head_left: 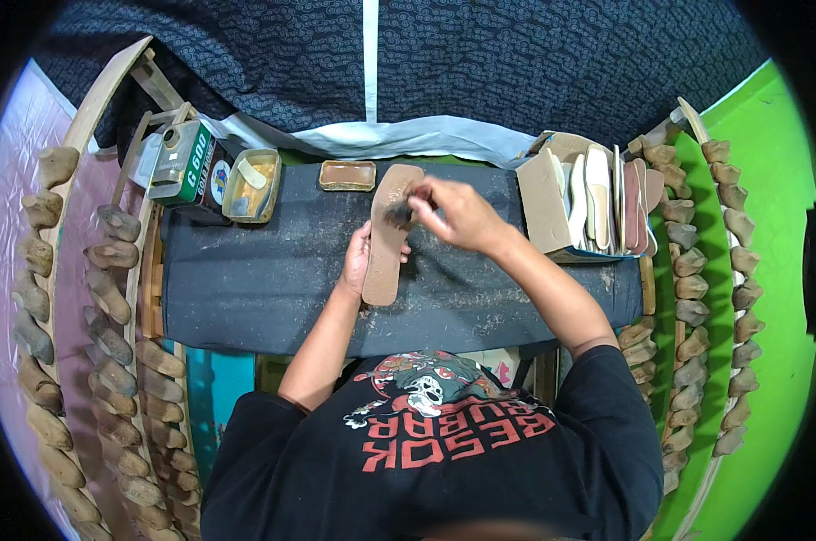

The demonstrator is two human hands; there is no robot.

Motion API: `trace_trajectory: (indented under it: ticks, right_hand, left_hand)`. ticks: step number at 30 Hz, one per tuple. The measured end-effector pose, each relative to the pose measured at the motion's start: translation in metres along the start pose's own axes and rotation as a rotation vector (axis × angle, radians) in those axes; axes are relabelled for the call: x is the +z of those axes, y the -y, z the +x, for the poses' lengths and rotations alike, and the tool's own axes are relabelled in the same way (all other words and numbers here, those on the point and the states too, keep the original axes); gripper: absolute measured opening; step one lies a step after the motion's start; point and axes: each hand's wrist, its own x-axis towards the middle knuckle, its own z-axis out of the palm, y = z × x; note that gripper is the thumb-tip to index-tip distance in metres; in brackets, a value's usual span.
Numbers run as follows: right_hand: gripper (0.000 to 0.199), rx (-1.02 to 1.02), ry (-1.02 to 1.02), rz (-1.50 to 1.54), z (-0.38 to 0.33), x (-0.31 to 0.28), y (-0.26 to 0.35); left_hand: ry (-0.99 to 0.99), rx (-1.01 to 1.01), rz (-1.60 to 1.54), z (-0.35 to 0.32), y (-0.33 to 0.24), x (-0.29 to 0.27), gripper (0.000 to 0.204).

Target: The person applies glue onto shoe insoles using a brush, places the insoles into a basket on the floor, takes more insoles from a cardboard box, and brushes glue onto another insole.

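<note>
A tan shoe sole (385, 270) is held up over the dark table, its long side running away from me. My left hand (357, 258) grips it by the left edge, with fingertips showing past its right edge. My right hand (459, 213) is closed around a small dark-bristled brush (397, 215). The bristles lie against the upper half of the sole, where pale crumbs are scattered. Most of the brush's handle is hidden by my fingers.
Crumbs litter the dark table cover (480, 298). A brown-topped block (347, 175) sits beyond the sole. At left stand a tub of yellowish paste (252, 187) and a green-and-black can (191, 167). A cardboard box (543, 194) of soles is at right. Racks of wooden shoe lasts (110, 298) flank both sides.
</note>
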Motion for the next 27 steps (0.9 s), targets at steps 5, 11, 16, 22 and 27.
trace_trajectory:
  ticks: [5,11,16,22,27]
  right_hand:
    - [0.014,0.028,-0.195,-0.02,0.022,0.002,-0.015]
    - [0.021,-0.213,-0.082,-0.055,-0.001,0.033,0.002]
    - [0.018,-0.146,-0.041,-0.065,-0.004,0.03,0.008]
    - [0.018,-0.165,-0.177,-0.136,0.024,0.023,-0.011]
    - [0.023,-0.27,-0.052,-0.041,-0.006,0.042,0.021]
  left_hand:
    - [0.041,-0.015,0.061,-0.006,0.012,-0.006,0.055]
    - [-0.01,-0.001,0.0,-0.013,0.008,-0.018,0.055]
    - [-0.001,-0.015,0.012,-0.017,0.006,-0.023,0.054]
    - [0.052,0.026,0.091,-0.019,0.01,-0.012,0.054]
    - [-0.061,0.042,-0.057,-0.026,0.006,-0.016,0.054]
